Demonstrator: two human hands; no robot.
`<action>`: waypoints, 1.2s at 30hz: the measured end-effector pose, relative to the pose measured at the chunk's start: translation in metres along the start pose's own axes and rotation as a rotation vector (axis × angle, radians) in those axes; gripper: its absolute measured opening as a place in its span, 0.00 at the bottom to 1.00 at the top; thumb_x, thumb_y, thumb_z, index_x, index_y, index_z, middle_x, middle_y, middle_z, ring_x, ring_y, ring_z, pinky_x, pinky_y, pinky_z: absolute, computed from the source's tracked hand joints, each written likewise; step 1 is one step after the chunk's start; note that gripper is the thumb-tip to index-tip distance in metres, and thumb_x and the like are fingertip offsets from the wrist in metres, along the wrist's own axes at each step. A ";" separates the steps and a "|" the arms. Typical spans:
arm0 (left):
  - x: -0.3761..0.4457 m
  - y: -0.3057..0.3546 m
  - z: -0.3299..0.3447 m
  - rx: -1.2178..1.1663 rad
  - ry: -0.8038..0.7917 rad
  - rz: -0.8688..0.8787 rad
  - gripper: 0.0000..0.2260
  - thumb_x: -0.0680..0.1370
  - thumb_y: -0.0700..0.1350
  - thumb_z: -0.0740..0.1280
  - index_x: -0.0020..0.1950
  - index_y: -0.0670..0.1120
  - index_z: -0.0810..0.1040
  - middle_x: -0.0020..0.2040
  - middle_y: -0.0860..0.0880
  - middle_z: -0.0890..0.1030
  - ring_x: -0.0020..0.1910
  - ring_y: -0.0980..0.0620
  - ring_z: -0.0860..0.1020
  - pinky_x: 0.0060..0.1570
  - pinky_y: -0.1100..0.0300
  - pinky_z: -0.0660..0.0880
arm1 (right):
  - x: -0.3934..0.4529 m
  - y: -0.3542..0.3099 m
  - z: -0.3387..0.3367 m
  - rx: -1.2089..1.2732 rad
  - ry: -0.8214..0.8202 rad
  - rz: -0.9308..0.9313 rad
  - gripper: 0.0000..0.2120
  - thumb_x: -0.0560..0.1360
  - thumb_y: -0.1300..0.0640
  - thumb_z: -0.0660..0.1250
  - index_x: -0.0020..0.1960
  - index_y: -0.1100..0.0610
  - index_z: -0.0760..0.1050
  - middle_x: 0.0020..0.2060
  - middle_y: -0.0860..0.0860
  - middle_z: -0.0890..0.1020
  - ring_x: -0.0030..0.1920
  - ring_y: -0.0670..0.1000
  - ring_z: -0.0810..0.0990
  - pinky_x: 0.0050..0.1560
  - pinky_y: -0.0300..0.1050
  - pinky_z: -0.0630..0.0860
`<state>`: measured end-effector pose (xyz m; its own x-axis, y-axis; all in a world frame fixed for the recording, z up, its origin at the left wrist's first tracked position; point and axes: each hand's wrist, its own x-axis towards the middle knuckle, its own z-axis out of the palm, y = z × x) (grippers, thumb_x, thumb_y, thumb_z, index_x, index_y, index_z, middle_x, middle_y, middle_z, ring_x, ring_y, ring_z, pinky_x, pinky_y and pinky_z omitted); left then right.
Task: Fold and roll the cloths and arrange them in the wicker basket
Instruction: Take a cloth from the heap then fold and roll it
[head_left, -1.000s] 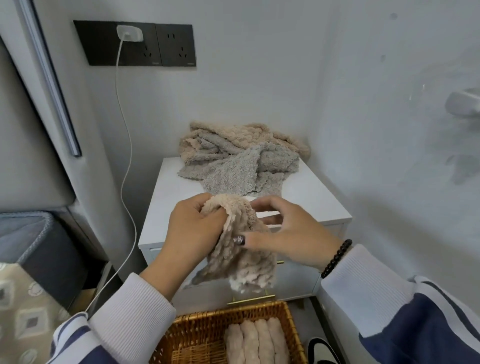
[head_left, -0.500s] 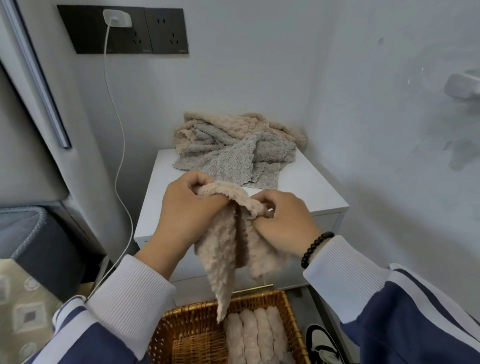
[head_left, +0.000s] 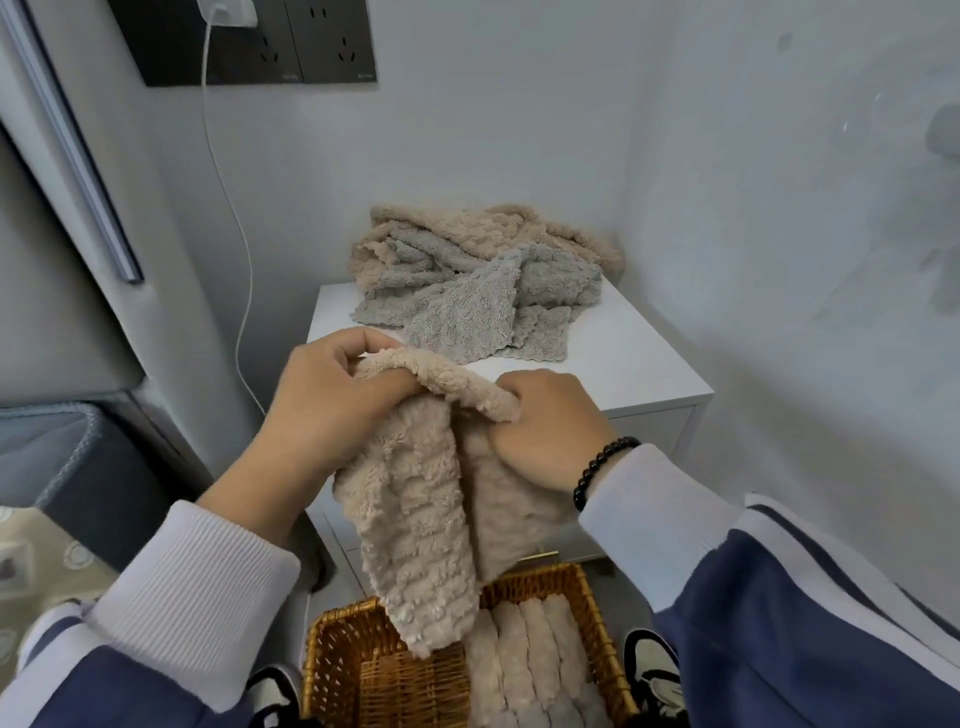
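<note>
A beige cloth (head_left: 415, 509) is held by its upper edge between the left hand (head_left: 332, 410) and the right hand (head_left: 545, 431), both with fingers curled round the fabric. Its long axis runs nearly vertical, the free end pointing down over the wicker basket (head_left: 363, 670). Rolled cloths (head_left: 530, 665) lie side by side in the basket's right half; its left half is bare. A heap of cloths (head_left: 478, 280) lies at the back of the white cabinet (head_left: 639, 358), whose front edge is uncovered. Lettering on the wall socket panel (head_left: 311, 47) is too small to be read.
</note>
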<state>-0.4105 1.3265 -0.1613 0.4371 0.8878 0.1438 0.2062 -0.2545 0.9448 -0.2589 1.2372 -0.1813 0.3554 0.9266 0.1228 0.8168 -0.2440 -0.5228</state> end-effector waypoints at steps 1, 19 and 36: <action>0.001 -0.004 -0.006 0.064 0.022 0.032 0.04 0.69 0.43 0.76 0.38 0.49 0.82 0.36 0.51 0.83 0.33 0.57 0.79 0.37 0.60 0.76 | 0.003 0.003 -0.003 -0.027 0.012 0.020 0.01 0.70 0.61 0.63 0.39 0.57 0.73 0.34 0.50 0.75 0.39 0.53 0.73 0.32 0.41 0.65; 0.038 -0.032 -0.028 0.670 0.253 0.176 0.09 0.73 0.53 0.72 0.36 0.51 0.80 0.35 0.50 0.75 0.34 0.56 0.72 0.31 0.63 0.66 | 0.043 0.027 -0.009 -0.357 0.058 0.006 0.02 0.70 0.55 0.66 0.43 0.51 0.73 0.38 0.49 0.77 0.40 0.53 0.76 0.35 0.42 0.71; 0.031 -0.022 -0.023 0.110 -0.026 -0.353 0.18 0.83 0.54 0.56 0.54 0.40 0.74 0.36 0.43 0.85 0.33 0.43 0.84 0.46 0.47 0.81 | 0.043 0.034 -0.028 0.622 0.050 0.449 0.07 0.77 0.56 0.66 0.43 0.58 0.72 0.34 0.53 0.78 0.33 0.56 0.85 0.22 0.38 0.72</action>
<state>-0.4218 1.3686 -0.1712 0.3444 0.9185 -0.1944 0.4407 0.0247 0.8973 -0.2035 1.2604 -0.1705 0.6246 0.7591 -0.1836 0.1884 -0.3745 -0.9079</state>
